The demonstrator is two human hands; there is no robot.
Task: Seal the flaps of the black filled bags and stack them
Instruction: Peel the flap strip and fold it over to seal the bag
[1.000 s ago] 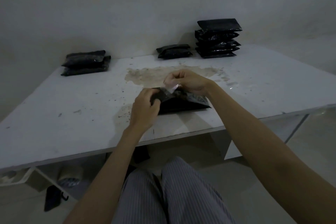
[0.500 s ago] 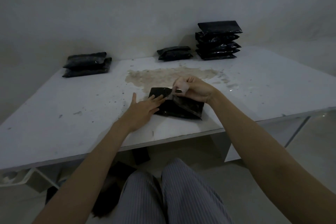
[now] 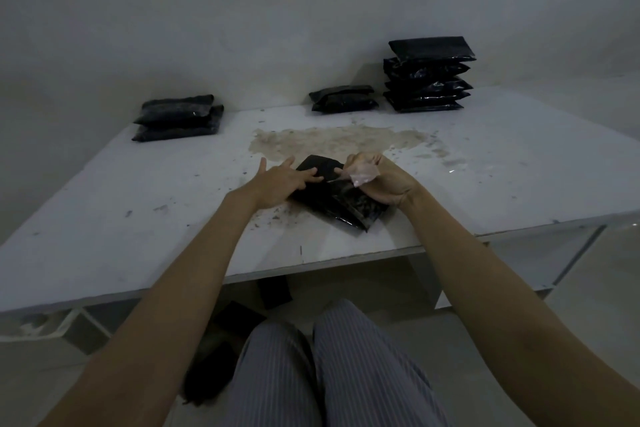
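A black filled bag (image 3: pixel 341 203) lies on the white table (image 3: pixel 138 218) near its front edge, its flap end pointing away from me. My left hand (image 3: pixel 280 180) presses flat on the bag's folded flap with straight fingers. My right hand (image 3: pixel 381 180) is curled at the bag's right side and pinches a pale, translucent strip (image 3: pixel 363 175) that runs to the flap. A tall stack of black bags (image 3: pixel 429 74) stands at the back right.
Two black bags (image 3: pixel 343 99) lie at the back middle and a low pile of black bags (image 3: pixel 176 118) at the back left. A brown stain (image 3: pixel 332 140) spreads beyond the bag. Dark objects (image 3: pixel 273 291) lie under the table by my striped trousers.
My left hand let go of the bag's edge and now lies flat on the flap. The bag has settled flat on the table, and my right hand has pulled the pale strip out to the right.
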